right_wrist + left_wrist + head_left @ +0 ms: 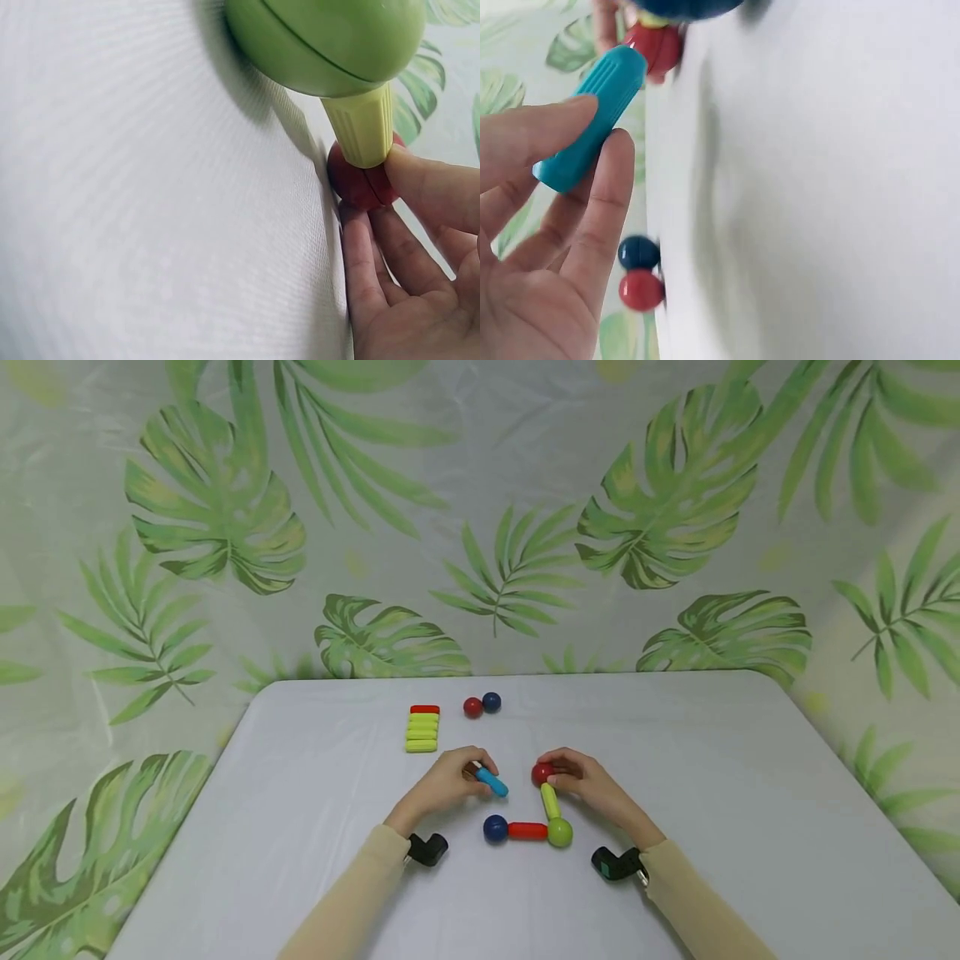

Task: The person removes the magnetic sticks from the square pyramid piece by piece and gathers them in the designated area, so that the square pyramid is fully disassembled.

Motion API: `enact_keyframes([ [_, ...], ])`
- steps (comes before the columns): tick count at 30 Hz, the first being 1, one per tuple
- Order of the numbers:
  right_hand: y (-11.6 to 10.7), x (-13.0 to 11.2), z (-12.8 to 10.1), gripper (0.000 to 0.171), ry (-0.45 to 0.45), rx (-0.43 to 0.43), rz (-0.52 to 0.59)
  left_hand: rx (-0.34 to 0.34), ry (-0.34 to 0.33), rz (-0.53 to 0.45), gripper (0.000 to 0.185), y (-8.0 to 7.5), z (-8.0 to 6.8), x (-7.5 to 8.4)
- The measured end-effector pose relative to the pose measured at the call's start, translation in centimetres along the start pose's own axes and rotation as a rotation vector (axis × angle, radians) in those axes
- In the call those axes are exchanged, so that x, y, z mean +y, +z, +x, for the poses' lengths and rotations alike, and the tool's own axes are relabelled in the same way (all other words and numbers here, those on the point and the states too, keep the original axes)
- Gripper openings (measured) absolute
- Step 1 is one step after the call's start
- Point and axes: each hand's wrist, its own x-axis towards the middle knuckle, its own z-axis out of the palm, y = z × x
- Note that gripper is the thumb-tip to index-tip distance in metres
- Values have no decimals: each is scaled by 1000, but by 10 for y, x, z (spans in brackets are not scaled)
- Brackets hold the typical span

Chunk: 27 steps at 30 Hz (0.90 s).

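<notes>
My left hand (450, 779) pinches a blue toy rod (592, 124) between thumb and fingers, off the table. With thumb and fingertips, my right hand (588, 781) holds a red ball (364, 176) at the far end of a joined toy piece. From that ball a yellow-green rod (551, 802) runs to a green ball (559, 832). A red rod (527, 832) lies between the green ball and a dark blue ball (495, 828). The blue rod's tip points toward this joined piece, apart from it in the head view.
Behind my left hand, several yellow-green rods (422, 735) and one red rod (425, 709) lie in a stack-like row. A loose red ball (472, 707) touches a dark blue ball (491, 702) near the back of the white table (712, 760). A leaf-patterned cloth (510, 568) hangs behind.
</notes>
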Motion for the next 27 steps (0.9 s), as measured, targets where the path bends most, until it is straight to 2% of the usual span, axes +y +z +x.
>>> enact_keyframes([
  [3, 0, -1, 0, 31, -2, -4, -2, 143, -79, -42, 16, -15, -10, -10],
  [5, -1, -1, 1, 31, -12, -9, 0, 254, -149, -34, 16, -25, -18, -18],
  [8, -1, 0, 1, 30, -30, -17, -2, 391, -264, 28, 18, -38, -28, -30],
  [10, -1, 0, 2, 30, -35, -18, 1, 447, -320, 71, 19, -45, -32, -35],
  [12, -1, 1, 2, 30, -31, -18, -3, 471, -343, 120, 19, -49, -34, -39],
  [17, -1, 0, 0, 31, -17, -13, 1, 464, -303, 222, 17, -55, -29, -45],
  [21, 1, 0, -1, 31, -13, -10, 14, 442, -293, 249, 17, -55, -23, -48],
  [25, 1, -18, -8, 31, -7, -16, 17, 438, -319, 255, 18, -55, -22, -47],
  [27, 1, -28, -12, 31, -3, -18, 13, 427, -306, 258, 18, -54, -23, -42],
])
